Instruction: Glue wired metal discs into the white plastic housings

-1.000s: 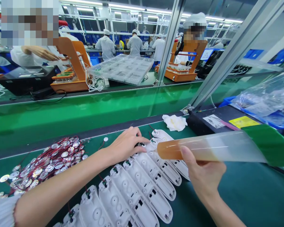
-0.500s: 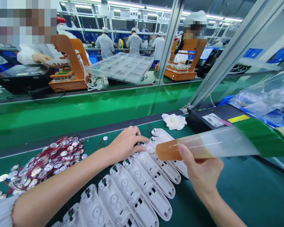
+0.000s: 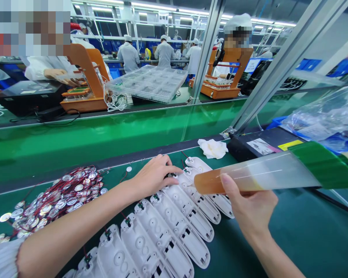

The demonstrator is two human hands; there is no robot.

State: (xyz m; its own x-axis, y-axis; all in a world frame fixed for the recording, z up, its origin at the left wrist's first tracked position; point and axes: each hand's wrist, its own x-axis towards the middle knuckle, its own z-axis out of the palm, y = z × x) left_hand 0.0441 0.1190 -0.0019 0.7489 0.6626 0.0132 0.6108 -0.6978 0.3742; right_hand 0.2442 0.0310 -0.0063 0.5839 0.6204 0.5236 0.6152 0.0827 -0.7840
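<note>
My right hand [image 3: 251,210] is wrapped round a thick translucent glue syringe [image 3: 237,175] with amber contents and a green rear end. The syringe lies nearly level, its front end over a row of white plastic housings [image 3: 168,216]. At the upper end of one housing, my left hand [image 3: 156,173] has thumb and forefinger closed on the edge; the exact contact is partly hidden. Small green circuit boards with red wires sit at the upper ends of several housings. Left of my forearm lies a pile of small round metal discs with red wires [image 3: 66,193].
A crumpled white tissue [image 3: 213,148] lies behind the housings, beside a black box [image 3: 249,144]. At right is a blue bin with plastic bags [image 3: 324,116]. Across the green conveyor belt [image 3: 104,135] stand orange fixtures [image 3: 89,77], a clear tray [image 3: 150,83] and co-workers.
My right hand and the syringe have shifted slightly to the right, with the front end drawn back a little. My left hand stays at the same housing.
</note>
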